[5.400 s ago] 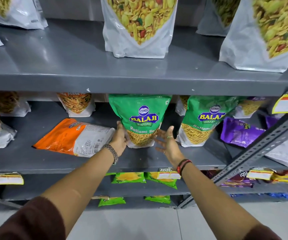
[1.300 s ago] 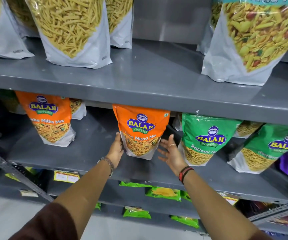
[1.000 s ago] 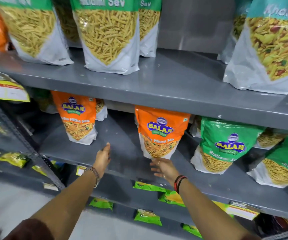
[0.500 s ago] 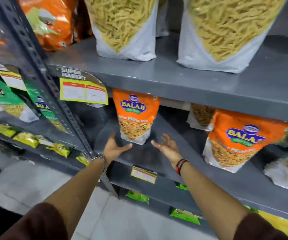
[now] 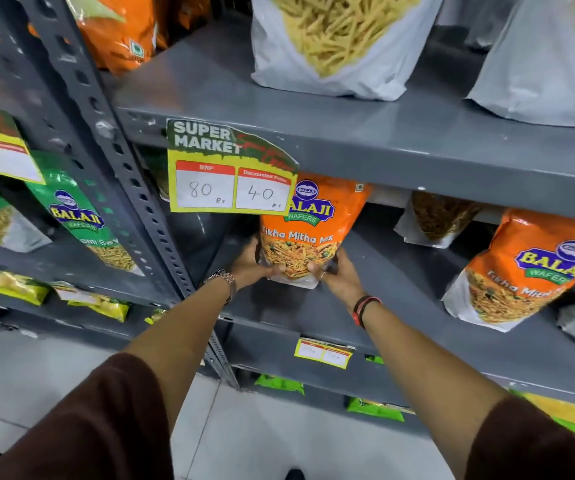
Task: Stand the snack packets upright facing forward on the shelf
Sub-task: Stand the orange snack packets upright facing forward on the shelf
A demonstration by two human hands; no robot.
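Note:
An orange Balaji snack packet (image 5: 308, 233) stands upright, facing forward, at the left end of the grey middle shelf (image 5: 400, 306). My left hand (image 5: 249, 263) grips its lower left corner and my right hand (image 5: 334, 271) grips its lower right corner. A second orange packet (image 5: 528, 271) stands upright, slightly tilted, further right on the same shelf. A clear-fronted packet (image 5: 435, 220) stands behind, between the two.
A price card (image 5: 229, 171) hangs from the upper shelf edge over the held packet's top left. A perforated grey upright post (image 5: 113, 157) runs down just left of my left hand. Green packets (image 5: 82, 223) stand in the bay to the left. Large packets (image 5: 331, 39) fill the shelf above.
Both hands were open and apart in front of the left orange packet; now they have closed on its lower corners. The view has shifted closer and leftward.

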